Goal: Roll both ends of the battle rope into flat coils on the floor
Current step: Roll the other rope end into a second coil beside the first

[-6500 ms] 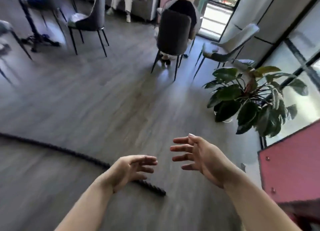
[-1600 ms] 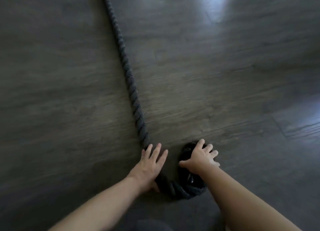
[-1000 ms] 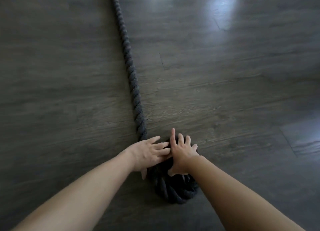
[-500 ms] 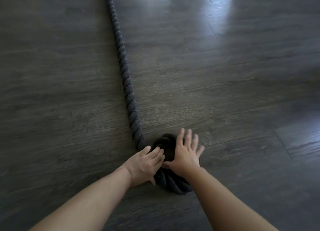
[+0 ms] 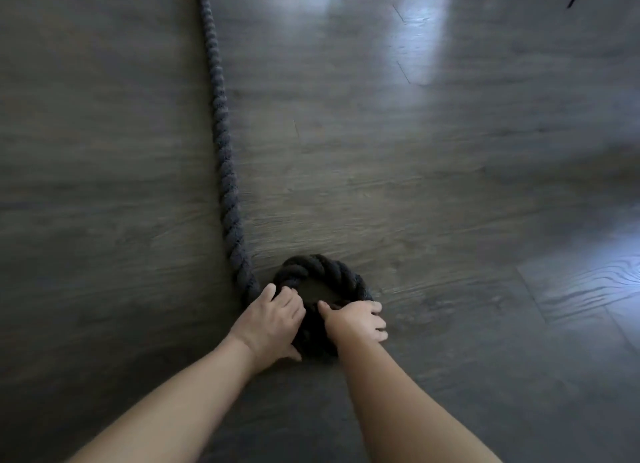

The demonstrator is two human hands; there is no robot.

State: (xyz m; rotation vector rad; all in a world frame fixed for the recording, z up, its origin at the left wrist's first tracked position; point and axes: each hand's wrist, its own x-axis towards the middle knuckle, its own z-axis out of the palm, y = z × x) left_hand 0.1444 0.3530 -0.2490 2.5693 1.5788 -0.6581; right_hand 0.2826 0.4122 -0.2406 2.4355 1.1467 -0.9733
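The dark grey wood-plank floor [image 5: 433,192] carries a thick, dark grey twisted battle rope [image 5: 225,157]. The rope lies in a long line from the far edge to a small flat coil [image 5: 322,272] near the bottom centre.

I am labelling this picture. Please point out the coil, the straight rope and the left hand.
coil [image 5: 325,268]: head view, far arc of the loop.
straight rope [image 5: 225,157]: head view, middle of the run.
left hand [image 5: 273,315]: head view, back of the hand.
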